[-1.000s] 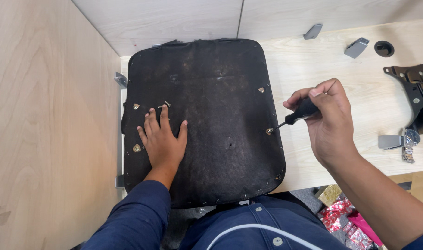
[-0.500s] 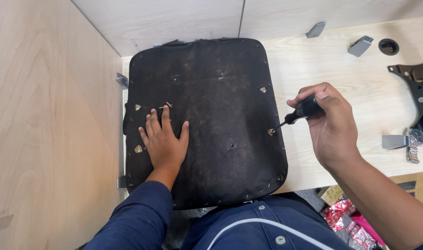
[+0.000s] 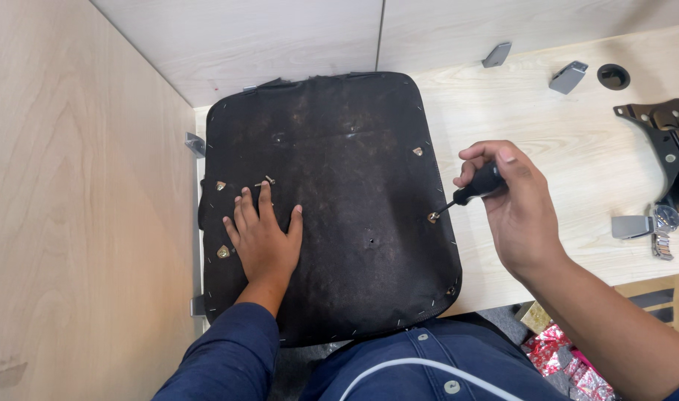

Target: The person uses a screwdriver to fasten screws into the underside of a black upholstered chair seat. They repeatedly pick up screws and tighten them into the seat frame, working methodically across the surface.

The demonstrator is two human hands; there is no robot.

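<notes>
Two hands at work, left hand [image 3: 261,241] spread flat on black seat pad [image 3: 332,200] at frame centre, right hand [image 3: 514,212] grip pinching screwdriver [image 3: 473,189] at pad's right-edge screw [image 3: 432,217], light wooden bench [image 3: 562,156]

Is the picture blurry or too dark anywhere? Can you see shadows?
Head view: sharp and evenly lit, with no glare. The black seat pad is so dark that its surface detail is faint. The right hand and the screwdriver cast soft shadows on the desk.
</notes>
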